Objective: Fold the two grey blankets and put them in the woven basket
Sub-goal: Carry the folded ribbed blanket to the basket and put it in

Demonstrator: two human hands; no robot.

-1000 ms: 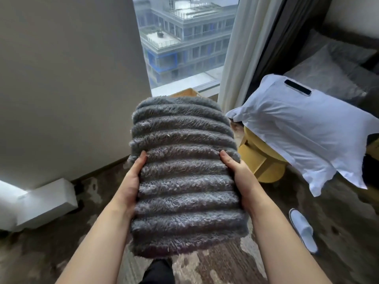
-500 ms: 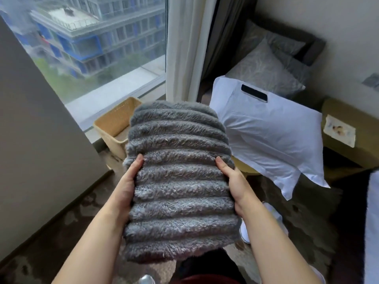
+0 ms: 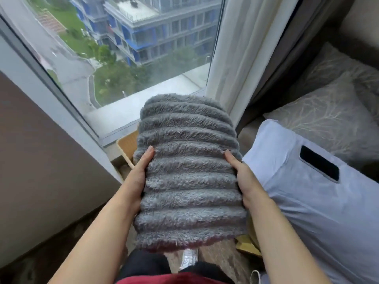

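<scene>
Now the folded grey blanket (image 3: 189, 171), clasped between left hand (image 3: 137, 181) and right hand (image 3: 245, 181), has come forward over the woven basket (image 3: 126, 147), hiding most of it.

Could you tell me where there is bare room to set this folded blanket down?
The basket by the window looks open on its visible corner. The white pillow is bare below the phone. Near the feet it is crowded.

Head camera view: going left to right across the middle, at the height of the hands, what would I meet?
Woven basket → left hand → folded grey blanket → right hand → white pillow → black phone lying on that pillow.
</scene>
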